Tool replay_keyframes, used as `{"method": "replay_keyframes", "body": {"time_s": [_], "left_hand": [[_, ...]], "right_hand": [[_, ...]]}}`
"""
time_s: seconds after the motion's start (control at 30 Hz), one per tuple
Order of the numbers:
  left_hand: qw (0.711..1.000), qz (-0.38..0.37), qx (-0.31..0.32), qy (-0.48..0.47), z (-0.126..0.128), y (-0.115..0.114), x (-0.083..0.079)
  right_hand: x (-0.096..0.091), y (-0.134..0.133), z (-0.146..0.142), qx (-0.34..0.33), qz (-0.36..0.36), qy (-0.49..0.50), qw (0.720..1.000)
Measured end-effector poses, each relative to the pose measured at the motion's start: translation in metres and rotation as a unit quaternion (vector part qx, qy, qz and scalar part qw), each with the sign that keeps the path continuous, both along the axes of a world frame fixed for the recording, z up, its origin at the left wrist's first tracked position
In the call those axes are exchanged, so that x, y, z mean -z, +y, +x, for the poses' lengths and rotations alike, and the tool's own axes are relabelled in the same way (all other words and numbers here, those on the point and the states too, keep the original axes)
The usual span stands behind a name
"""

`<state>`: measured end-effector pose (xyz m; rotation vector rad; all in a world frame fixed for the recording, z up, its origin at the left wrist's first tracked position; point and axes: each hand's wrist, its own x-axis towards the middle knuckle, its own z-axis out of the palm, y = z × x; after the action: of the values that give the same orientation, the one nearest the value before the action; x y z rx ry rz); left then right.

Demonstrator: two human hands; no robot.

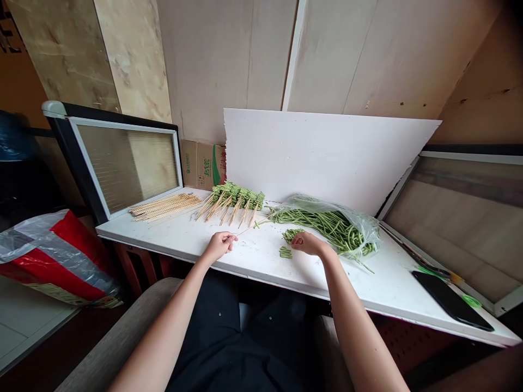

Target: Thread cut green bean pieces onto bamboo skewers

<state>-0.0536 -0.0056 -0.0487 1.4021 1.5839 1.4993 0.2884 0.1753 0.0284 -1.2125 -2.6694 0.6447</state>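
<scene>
My left hand (221,246) is closed around the near end of a thin bamboo skewer (245,231), which points away to the right. A short green bean piece (256,224) shows along the skewer's far part. At a small pile of cut green bean pieces (292,235), my right hand (308,243) has its fingers drawn together; what they pinch is hidden. A neat row of cut pieces (285,252) lies just in front of that pile. Behind my hands is a stack of skewered green beans (239,196), their bare sticks toward me.
Bare bamboo skewers (165,207) lie at the left of the white table (261,264). Long green beans (327,223) spill from a clear plastic bag (365,220). A black phone (451,299) and scissors (435,268) are at right. A white board (318,155) leans behind.
</scene>
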Motion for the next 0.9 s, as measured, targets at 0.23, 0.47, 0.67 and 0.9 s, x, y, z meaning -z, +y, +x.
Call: {"method": "replay_keyframes", "body": {"time_s": [0.23,0.47,0.67,0.9], "left_hand": [[1.0,-0.003,-0.005,0.0,0.002,-0.001,-0.001],[0.999,0.01,-0.016,0.032,0.003,-0.002,-0.003],[0.998,-0.002,-0.008,0.056,0.003,-0.003,-0.003],[0.998,-0.002,-0.016,0.065,0.001,-0.003,0.0]], "right_hand": [[0.016,-0.002,-0.023,-0.01,-0.094,0.358,0.929],[0.035,-0.012,-0.052,0.034,-0.246,0.513,0.822],[0.038,-0.014,-0.053,0.023,-0.274,0.517,0.811],[0.041,-0.015,-0.055,0.038,-0.244,0.491,0.835]]}}
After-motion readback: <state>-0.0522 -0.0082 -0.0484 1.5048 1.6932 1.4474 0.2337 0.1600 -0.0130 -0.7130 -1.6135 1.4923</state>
